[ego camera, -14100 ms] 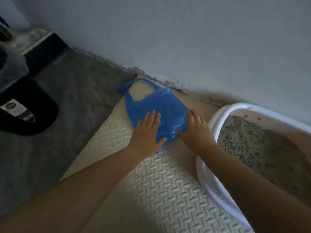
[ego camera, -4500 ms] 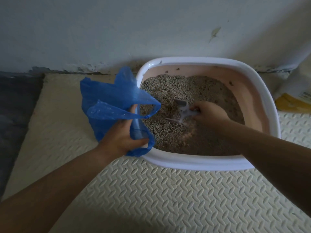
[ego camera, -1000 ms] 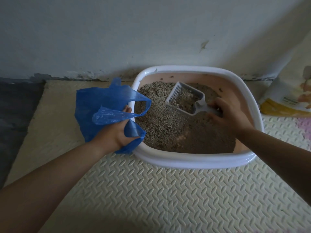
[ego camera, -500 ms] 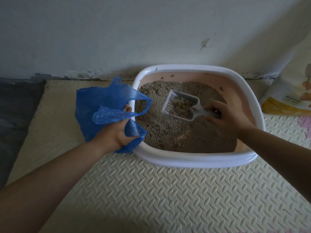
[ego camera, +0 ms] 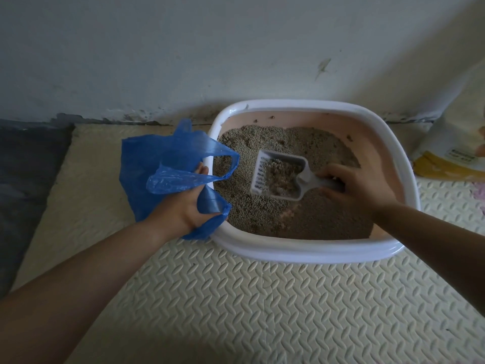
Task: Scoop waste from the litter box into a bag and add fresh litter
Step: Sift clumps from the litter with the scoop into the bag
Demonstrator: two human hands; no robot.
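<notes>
The slotted litter scoop [ego camera: 278, 177], loaded with granules, sits low and level over the litter box [ego camera: 301, 252], just left of the right hand [ego camera: 359, 185], which grips its handle, probably so loose litter sifts through. The left hand [ego camera: 183, 208] clutches the blue plastic bag [ego camera: 147, 169] against the box's near-left rim, mouth spread for a short tip. A litter sack [ego camera: 456, 143] leans beyond the right hand, ready for refilling.

L hand [ego camera: 183, 206], R hand [ego camera: 359, 187] & forearms [ego camera: 105, 271] bare.
</notes>
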